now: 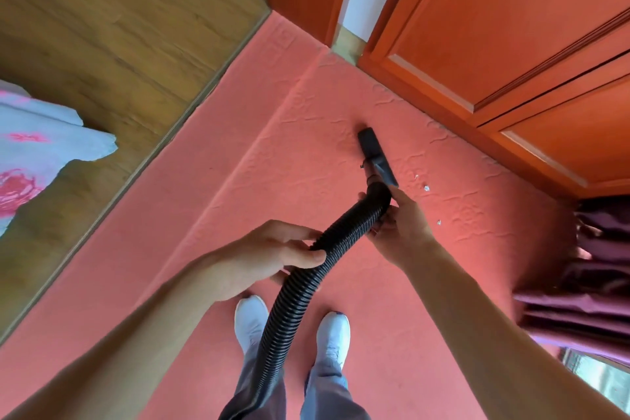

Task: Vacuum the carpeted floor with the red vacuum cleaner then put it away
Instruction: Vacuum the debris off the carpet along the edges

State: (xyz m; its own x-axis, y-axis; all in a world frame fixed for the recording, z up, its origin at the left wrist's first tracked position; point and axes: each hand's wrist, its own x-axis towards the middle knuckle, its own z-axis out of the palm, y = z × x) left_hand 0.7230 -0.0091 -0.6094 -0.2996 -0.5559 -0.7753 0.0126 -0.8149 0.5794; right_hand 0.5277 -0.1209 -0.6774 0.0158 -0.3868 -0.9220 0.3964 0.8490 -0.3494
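- Hose [300, 283] end sits in my right hand [399, 228], gripped just behind the nozzle [376, 157]. Holding it that close lets me steer the head and keep it pressed flat.
- Left hand [272, 256] holds the hose further back, fingers [296, 232] curled over the ribbing. I judge it is there to carry the slack, so the hose's weight does not tug the nozzle off its line.
- Nozzle lies on the carpet [238, 181], pointing away from me, near the foot of the cabinet [511, 44] but not touching it.
- Scraps [426, 187] of something white lie just to the right of the nozzle, not yet picked up. Swinging the head that way looks like my next stroke.
- Behind my left hand the hose drops between my shoes [250, 317] and leaves the bottom of the view. The red cleaner itself is out of sight, so I cannot say where it stands.
- Wood floor [102, 27] begins past the carpet's left edge, outside the job.
- Vacuuming is under way, and putting the cleaner away is some way off, I reckon.
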